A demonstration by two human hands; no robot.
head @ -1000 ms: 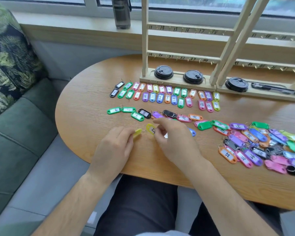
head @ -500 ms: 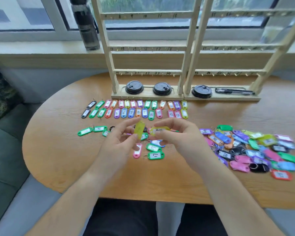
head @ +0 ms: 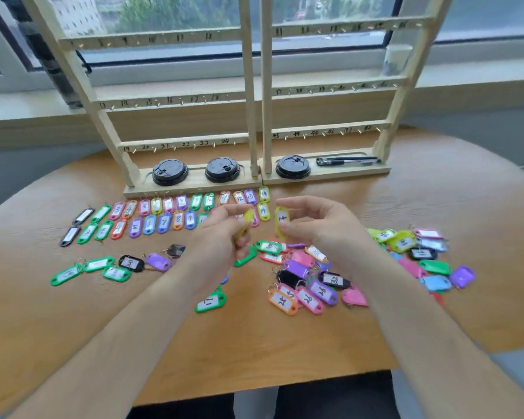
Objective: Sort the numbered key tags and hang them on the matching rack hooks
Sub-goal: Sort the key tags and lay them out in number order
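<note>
Hands pinching: left hand gripping yellow tag, right hand gripping second yellow tag. Slipping tag risking messing rows at 11 o'clock.

The head camera looks forward and down from close above the table, facing the rack.

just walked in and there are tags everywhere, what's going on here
A person is sorting numbered key tags. The left hand pinches a yellow tag and the right hand holds a second yellow tag, both above the table. A loose pile sits to the right; two rows lie in front of the rack, where no tag hangs yet.
</note>
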